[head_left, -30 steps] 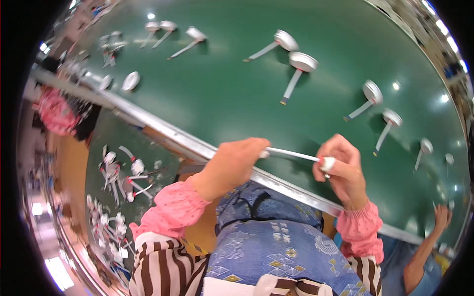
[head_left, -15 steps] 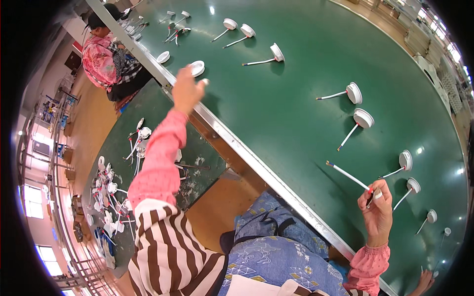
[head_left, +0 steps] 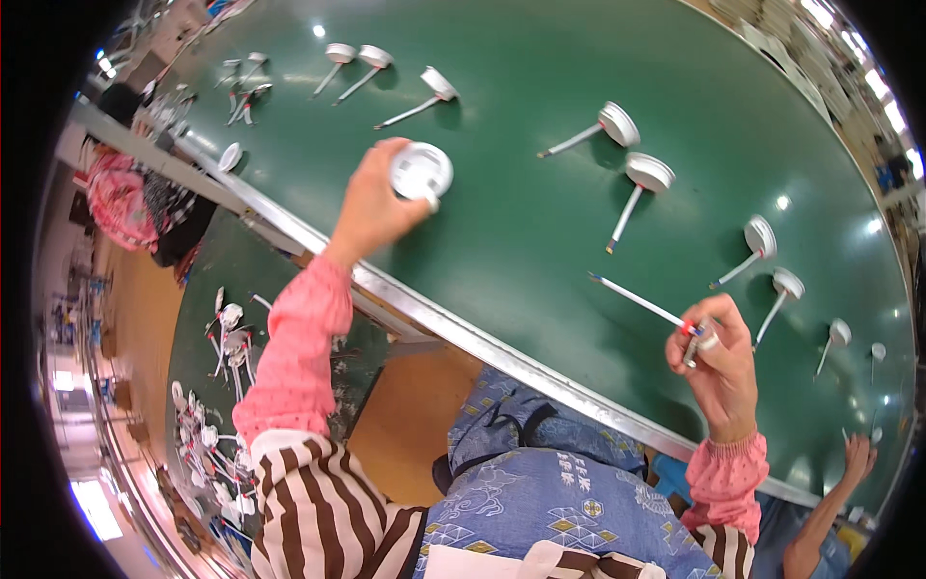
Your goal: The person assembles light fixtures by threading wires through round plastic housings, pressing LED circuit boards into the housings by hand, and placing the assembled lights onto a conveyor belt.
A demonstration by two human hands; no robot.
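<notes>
Between the thumb and fingers of my left hand (head_left: 376,207) is a round white plastic cap (head_left: 422,172), its hollow inner side facing up above the green table. My right hand (head_left: 719,362) pinches a small wired part at the end of a white cable (head_left: 641,301). The cable sticks out to the left, with bared coloured wire tips at its far end and a red piece near my fingers. Most of that small part is hidden by my fingers. The two hands are well apart.
White round caps with short cables (head_left: 648,174) stand in a loose row across the green table (head_left: 502,222). One loose cap (head_left: 230,157) lies near its metal edge. A lower table (head_left: 217,280) at left holds a heap of parts. Another person's hand (head_left: 857,458) works at far right.
My left hand has picked a white cap up off the table and brought it rightward. My right hand keeps hold of the cabled part and has turned it slightly. The whole view has shifted.
</notes>
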